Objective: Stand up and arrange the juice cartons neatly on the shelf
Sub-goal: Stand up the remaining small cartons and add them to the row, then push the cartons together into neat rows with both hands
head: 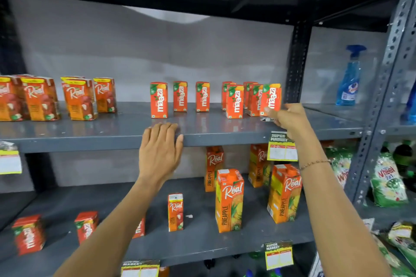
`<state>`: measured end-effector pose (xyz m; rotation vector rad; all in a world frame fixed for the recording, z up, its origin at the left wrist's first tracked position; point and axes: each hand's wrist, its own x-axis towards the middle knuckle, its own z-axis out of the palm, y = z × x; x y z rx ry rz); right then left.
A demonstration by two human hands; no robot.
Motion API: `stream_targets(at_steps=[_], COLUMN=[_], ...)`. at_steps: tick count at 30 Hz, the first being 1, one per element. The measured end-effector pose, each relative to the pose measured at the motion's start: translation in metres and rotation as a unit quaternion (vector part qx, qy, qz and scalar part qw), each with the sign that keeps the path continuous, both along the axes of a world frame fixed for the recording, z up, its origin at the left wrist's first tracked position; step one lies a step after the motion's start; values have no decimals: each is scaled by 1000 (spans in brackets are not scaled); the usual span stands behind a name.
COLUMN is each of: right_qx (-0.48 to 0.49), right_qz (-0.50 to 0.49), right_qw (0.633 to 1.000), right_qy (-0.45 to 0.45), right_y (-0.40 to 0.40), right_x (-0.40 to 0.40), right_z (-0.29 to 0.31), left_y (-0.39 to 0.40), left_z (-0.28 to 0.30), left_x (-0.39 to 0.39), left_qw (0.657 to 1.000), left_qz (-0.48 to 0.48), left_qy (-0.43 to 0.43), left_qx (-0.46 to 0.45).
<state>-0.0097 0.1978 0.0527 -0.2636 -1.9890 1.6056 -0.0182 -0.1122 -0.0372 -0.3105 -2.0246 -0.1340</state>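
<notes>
Several small orange Maaza cartons [159,99] stand upright along the grey upper shelf [108,139]. My right hand [289,118] grips the rightmost Maaza carton [271,98] at its lower right side; the carton is slightly tilted and lifted off the shelf. My left hand [160,148] rests flat, fingers apart, on the shelf's front edge and holds nothing. Several Real cartons [80,99] stand at the shelf's left end. On the lower shelf [198,247], tall Real pineapple cartons [229,200] and one small Real carton [175,212] stand upright.
More Maaza cartons [28,234] stand at the lower shelf's left. A blue spray bottle [349,76] stands beyond the metal upright [297,60] on the right. Detergent bags [387,183] fill the right-hand rack. Price tags [281,146] hang from the shelf edges.
</notes>
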Motion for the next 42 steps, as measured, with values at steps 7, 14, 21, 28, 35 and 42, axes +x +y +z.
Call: stream_targets(at_steps=[7,14,21,28,35,42], right_qx=[-10,187,268,291,291,286], right_qz=[151,85,45,44,46,-8], right_qw=[987,978,959,953,954,957], right_qy=[43,-28,-80,-70,-61,-42], right_y=[-122,-184,-184,-181,-190,-197], right_x=[-1,-52,-81,-85,-88,-92], right_z=[-3,10,14,6,-1,-2], left_y=[-109,-137,-136,-130,-97,-26], left_z=[-2,-8,-11,7,83,85], left_x=[-4,-7,-14,-3,-25,-86], left_qw=[999,997,997,1000,973,908], left_qz=[39,53,40,15,-8,-1], left_qy=[16,21,47,23,-171,-330], left_qx=[-11,-58,-53,3,153,256])
